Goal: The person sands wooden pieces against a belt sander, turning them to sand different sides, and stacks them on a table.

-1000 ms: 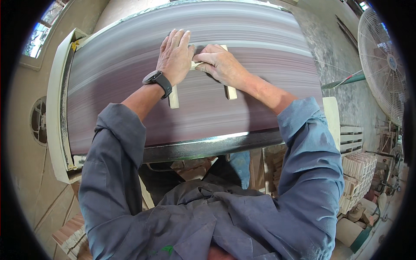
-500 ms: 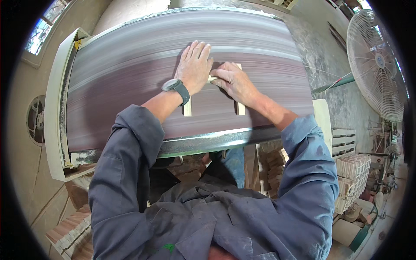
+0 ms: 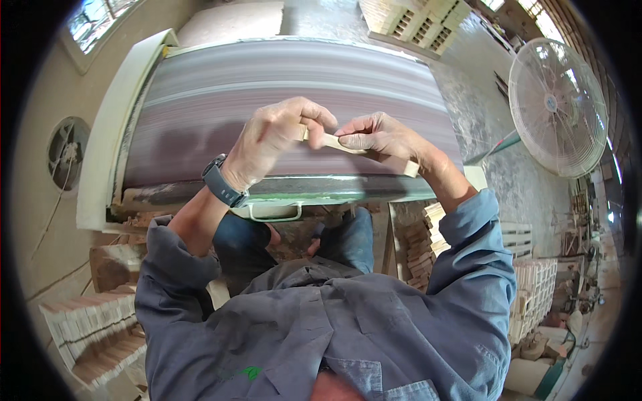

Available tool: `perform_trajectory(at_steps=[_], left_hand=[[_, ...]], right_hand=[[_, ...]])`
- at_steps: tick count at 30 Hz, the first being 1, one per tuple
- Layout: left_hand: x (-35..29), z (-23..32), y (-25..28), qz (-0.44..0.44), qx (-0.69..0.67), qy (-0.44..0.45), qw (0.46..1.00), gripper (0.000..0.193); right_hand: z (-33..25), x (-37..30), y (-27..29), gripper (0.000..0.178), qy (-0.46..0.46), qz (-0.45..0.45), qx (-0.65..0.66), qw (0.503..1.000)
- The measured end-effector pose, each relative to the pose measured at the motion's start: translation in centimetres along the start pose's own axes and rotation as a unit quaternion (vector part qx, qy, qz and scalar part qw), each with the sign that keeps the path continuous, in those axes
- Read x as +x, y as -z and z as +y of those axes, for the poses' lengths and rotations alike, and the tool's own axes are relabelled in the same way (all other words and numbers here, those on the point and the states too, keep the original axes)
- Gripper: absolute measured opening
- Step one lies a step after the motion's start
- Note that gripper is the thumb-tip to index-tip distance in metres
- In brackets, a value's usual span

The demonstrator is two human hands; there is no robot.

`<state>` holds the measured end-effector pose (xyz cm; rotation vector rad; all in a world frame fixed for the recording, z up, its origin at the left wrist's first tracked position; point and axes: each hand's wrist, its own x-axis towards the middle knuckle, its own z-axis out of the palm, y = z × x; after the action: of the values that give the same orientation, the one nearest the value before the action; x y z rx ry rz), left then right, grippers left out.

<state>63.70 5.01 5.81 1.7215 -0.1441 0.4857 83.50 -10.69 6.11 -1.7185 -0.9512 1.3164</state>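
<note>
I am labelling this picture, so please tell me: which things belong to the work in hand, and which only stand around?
Seemingly in use:
right hand, gripping the pale wooden piece;
left hand, at its left end;
wide belt beneath.

Seemingly standing around:
large fan, right;
stacked wood, lower left;
pale stack, top.

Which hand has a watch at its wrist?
The left hand, its wrist circled by a dark-strapped watch; the right hand, gripping the pale wooden piece, has a bare wrist.
</note>
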Motion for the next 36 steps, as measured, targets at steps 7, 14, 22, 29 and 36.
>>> perform_trajectory(at_steps=[7, 14, 22, 29, 36], left_hand=[[-0.1, 1.4, 3.5, 0.357, -0.197, 0.002, 0.913, 0.04], [-0.6, -1.4, 5.0, 0.448, -0.339, 0.058, 0.825, 0.037], [1.0, -5.3, 3.5, 0.451, -0.418, 0.075, 0.785, 0.035], [0.4, -9.6, 4.5, 0.313, 0.226, 0.118, 0.915, 0.035], [4.1, -17.1, 7.2, 0.229, 0.584, 0.089, 0.774, 0.039]], right_hand=[[-2.0, 0.6, -1.4, 0.027, 0.162, 0.046, 0.196, 0.966], [0.5, 3.3, -3.1, 0.047, 0.263, 0.091, 0.422, 0.863], [-2.0, 6.3, -8.4, 0.05, 0.306, 0.137, 0.211, 0.918], [0.7, 13.3, -7.3, 0.021, 0.309, 0.301, 0.314, 0.846], [2.6, 19.1, -7.4, 0.023, 0.361, 0.345, 0.148, 0.853]])
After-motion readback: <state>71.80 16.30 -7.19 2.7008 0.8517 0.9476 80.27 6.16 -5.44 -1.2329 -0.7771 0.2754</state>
